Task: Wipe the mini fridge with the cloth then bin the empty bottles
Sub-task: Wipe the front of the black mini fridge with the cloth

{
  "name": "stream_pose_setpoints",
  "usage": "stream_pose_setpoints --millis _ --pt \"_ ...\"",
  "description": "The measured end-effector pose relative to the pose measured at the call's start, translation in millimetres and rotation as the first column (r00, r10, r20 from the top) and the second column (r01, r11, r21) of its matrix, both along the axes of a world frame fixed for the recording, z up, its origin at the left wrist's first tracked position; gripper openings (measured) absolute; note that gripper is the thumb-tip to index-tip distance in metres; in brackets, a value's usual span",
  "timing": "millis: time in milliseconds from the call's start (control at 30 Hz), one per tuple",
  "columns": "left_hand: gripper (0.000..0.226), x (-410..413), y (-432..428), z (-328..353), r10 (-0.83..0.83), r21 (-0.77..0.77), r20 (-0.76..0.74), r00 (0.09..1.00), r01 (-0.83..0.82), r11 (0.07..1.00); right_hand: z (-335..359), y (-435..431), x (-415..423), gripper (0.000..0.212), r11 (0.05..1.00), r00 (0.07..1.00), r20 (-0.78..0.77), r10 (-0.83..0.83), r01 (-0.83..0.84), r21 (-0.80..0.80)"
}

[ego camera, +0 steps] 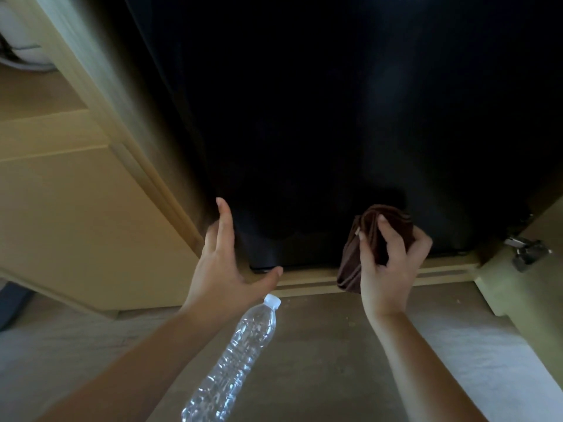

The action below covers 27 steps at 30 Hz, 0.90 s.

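Right hand (388,263) grips the folded brown cloth (359,251) low against the black mini fridge (304,117); left hand (225,257) is open, fingers spread at its lower corner. Empty bottle (237,357) lies on the floor. Best to brace left and wipe flat, overlapping passes.

Black mini fridge (335,132) door shut, brown folded cloth (350,260) near it, seemingly empty clear bottle (234,360) lying on floor

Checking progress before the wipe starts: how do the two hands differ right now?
The right hand is closed around a folded brown cloth; the left hand holds nothing. The left hand's fingers are spread open at the lower left corner of the black mini fridge; the right hand's are curled. Both are raised near the fridge's bottom edge.
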<state>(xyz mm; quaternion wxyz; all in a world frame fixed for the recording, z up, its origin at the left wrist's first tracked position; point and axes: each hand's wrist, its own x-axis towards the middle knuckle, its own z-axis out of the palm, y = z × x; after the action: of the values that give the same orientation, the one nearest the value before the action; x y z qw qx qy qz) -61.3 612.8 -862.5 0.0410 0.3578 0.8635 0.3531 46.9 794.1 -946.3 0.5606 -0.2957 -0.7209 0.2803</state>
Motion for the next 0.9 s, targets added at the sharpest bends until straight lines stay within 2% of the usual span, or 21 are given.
stream_pose_setpoints --millis 167,333,433,533,633,700,833,900 --pt "0.120 0.8 1.3 -0.1 -0.005 -0.015 -0.009 1.000 0.005 1.000 -12.7 -3.3 -4.8 0.034 0.998 0.999 -0.003 -0.052 0.053 0.017" --pt "0.122 -2.1 -1.8 2.0 -0.040 -0.027 -0.001 0.999 0.040 0.999 -14.2 -27.6 -19.8 0.039 0.995 0.998 0.003 -0.065 0.065 -0.080" --pt "0.122 -3.6 -3.9 3.9 -0.057 -0.029 0.034 0.998 0.058 0.998 -24.2 -47.2 -32.5 0.039 1.000 0.998 0.067 0.005 -0.003 -0.026" --pt "0.121 -5.7 -5.1 3.7 -0.057 -0.049 0.049 0.997 0.059 0.997 -30.4 -61.1 -41.1 0.036 0.993 0.974 0.195 0.113 -0.114 -0.008" --pt "0.118 -8.7 -7.7 2.7 -0.056 -0.052 0.053 0.997 0.058 0.997 -30.7 -63.5 -36.9 0.054 0.953 0.936 0.263 0.232 -0.273 0.132" --pt "0.118 -11.0 -9.9 2.7 -0.075 -0.049 0.041 0.996 0.076 0.996 -28.6 -53.7 -28.7 0.057 0.947 0.925 0.275 0.263 -0.301 0.107" --pt "0.124 -12.0 -10.1 1.5 -0.094 -0.045 0.038 0.995 0.095 0.994 -18.7 -12.9 4.0 0.043 0.993 0.980 0.167 0.111 -0.103 -0.055" --pt "0.119 -11.1 -8.0 0.4 -0.087 -0.049 0.034 0.996 0.088 0.995 -13.7 5.0 19.0 0.041 0.996 0.992 0.123 0.038 -0.027 -0.085"
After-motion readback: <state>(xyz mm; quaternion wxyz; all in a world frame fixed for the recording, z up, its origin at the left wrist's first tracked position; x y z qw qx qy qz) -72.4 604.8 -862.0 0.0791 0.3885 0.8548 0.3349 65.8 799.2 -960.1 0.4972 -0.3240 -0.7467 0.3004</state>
